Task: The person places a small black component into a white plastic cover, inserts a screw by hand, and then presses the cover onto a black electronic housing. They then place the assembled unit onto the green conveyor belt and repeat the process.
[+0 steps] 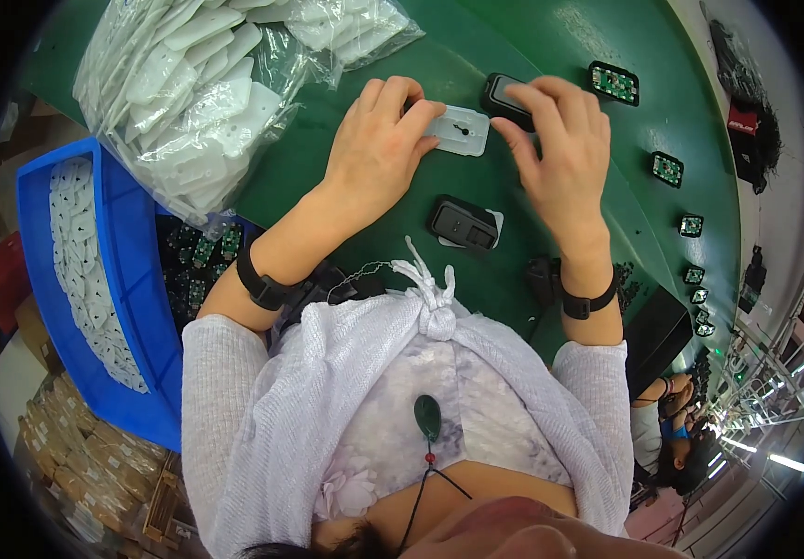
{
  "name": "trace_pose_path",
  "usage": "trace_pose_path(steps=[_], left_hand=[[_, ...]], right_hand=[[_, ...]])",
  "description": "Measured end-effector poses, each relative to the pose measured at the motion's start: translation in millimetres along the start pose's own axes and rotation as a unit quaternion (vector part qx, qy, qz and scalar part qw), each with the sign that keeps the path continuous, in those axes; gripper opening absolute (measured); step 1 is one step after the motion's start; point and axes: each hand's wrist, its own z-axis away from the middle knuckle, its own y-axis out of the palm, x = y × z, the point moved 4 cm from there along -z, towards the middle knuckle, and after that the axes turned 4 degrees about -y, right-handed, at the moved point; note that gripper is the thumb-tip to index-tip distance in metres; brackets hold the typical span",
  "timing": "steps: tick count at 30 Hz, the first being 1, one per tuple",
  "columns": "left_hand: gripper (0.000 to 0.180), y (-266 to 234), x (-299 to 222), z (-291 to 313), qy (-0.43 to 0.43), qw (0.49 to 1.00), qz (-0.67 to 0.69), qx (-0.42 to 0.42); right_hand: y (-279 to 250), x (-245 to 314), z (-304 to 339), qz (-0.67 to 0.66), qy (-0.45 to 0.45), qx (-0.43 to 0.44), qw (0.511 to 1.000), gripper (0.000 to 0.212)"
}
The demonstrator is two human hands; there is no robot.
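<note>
Fingers of the left hand (374,144) pinch a white plate (473,143) over the green tabletop (476,37); those of the right hand (567,149) curve over a black casing (492,91), grip indeterminable. Clear bag (276,67) contains white parts (169,84); blue bin (127,238) contains white pieces (85,270), with circuit boards (204,250) alongside.

Left hand (376,140) pinched, right hand (565,140) loosely curled.

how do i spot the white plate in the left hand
On the green table, find the person's left hand, just right of the clear bag. It holds a white, round-cornered plate with a small dark mark. Unlike the white pieces heaped in the bag and blue bin, this one is in hand.
</note>
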Motion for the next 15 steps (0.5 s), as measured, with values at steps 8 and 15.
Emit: trace_pose_path(steps=[8, 15], left_hand=[[0.035, 1, 3, 0, 0.0, 1.0, -0.005, 0.001], [0.039, -11, 16, 9, -0.029, 0.989, 0.14, -0.031]], right_hand=[[11, -13, 7, -0.135, 0.071, 0.022, 0.988, 0.042], [14, 24, 0, -0.136, -0.029, 0.058, 0.989, 0.044]])
